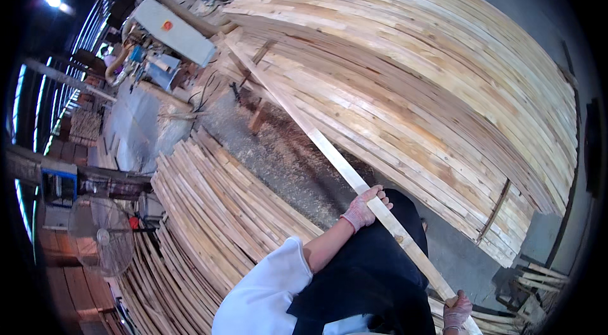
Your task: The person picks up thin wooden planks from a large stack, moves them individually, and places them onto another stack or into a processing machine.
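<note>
A long pale wooden slat [316, 135] runs diagonally from the upper middle down to the lower right. My left hand [362, 209], in a pinkish glove, grips it partway along, above my black apron. My right hand [457, 311], also gloved, holds the slat's near end at the bottom edge. The slat's far end reaches toward the big stack of planks [430, 88] and a machine beyond it.
A second pile of thin slats [209, 214] lies to the left. Sawdust covers the floor [285, 158] between the piles. A grey machine box with a red button [174, 31] stands at upper left. A round pedestal fan [101, 233] is at far left.
</note>
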The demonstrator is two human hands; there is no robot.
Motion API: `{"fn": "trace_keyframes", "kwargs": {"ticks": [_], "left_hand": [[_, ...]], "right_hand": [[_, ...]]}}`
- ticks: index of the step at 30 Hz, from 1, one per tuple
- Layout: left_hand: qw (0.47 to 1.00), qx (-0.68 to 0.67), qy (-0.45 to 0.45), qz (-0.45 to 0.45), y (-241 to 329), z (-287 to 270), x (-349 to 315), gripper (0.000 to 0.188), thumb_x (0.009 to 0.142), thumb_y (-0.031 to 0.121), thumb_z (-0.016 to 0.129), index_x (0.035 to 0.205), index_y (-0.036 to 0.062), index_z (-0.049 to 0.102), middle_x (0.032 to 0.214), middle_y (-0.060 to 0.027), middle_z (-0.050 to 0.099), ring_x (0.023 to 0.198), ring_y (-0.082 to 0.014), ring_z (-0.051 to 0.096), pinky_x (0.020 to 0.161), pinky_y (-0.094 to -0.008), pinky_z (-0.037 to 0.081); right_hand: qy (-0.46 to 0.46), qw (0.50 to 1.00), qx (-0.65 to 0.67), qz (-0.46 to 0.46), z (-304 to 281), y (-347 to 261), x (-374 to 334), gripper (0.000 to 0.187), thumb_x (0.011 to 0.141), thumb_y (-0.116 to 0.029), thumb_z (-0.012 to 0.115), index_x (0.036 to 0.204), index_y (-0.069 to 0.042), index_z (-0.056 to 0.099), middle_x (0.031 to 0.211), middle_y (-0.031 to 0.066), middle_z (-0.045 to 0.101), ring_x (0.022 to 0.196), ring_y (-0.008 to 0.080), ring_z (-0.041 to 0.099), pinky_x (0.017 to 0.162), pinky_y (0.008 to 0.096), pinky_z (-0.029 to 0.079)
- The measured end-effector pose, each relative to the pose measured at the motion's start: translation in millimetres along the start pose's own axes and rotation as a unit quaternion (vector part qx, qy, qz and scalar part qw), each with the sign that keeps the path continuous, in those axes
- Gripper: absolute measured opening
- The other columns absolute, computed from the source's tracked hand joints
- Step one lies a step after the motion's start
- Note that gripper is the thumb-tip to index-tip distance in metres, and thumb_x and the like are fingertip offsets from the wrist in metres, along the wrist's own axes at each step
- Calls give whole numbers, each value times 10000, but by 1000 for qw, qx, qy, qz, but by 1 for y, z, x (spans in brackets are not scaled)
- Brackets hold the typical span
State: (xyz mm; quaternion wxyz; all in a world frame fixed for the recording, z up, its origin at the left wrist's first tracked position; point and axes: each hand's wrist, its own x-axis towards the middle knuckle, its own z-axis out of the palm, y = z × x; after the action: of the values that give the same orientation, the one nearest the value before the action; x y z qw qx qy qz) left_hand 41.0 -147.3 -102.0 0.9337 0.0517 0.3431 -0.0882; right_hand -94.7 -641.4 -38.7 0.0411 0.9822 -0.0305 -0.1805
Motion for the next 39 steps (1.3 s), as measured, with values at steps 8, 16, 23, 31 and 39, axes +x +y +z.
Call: {"fn": "trace_keyframes", "kwargs": {"ticks": [8,16,23,31,39], "left_hand": [[995,-18,-41,86,-1,8,-37,260,761,8,622,999,97,571,854,-71,587,839,-295,595,865,-517,490],[985,30,32,167,26,-51,-55,200,761,84,661,949,56,599,947,-92,632,940,-284,615,838,-457,523],[989,111,30,90,-94,5,-65,294,834,211,678,1049,33,583,1030,-131,619,974,-269,582,870,-429,496],[930,363,38,55,-128,14,-50,399,832,269,691,1160,64,591,1149,-59,613,1041,-217,575,917,-361,479],[929,314,67,185,-32,47,-85,415,898,342,608,1183,46,547,1098,-96,632,1016,-222,612,888,-372,499]], "right_hand": [[-31,997,-44,-60,-23,-30,73,536,627,-274,799,1064,-109,536,919,123,603,907,310,590,834,416,441],[-180,953,206,-131,-66,-25,155,658,624,-453,780,1108,-48,594,1008,168,649,950,314,624,826,382,491],[-437,872,189,-112,-123,-89,166,927,733,-790,455,1250,-28,552,1266,164,564,1185,309,523,984,373,400],[-375,791,480,-48,-81,-42,181,532,856,-446,616,1115,19,596,861,38,626,725,96,563,630,222,450],[-45,985,146,85,-68,216,144,571,849,-525,521,1053,4,586,983,208,635,876,355,602,750,456,460]]}}
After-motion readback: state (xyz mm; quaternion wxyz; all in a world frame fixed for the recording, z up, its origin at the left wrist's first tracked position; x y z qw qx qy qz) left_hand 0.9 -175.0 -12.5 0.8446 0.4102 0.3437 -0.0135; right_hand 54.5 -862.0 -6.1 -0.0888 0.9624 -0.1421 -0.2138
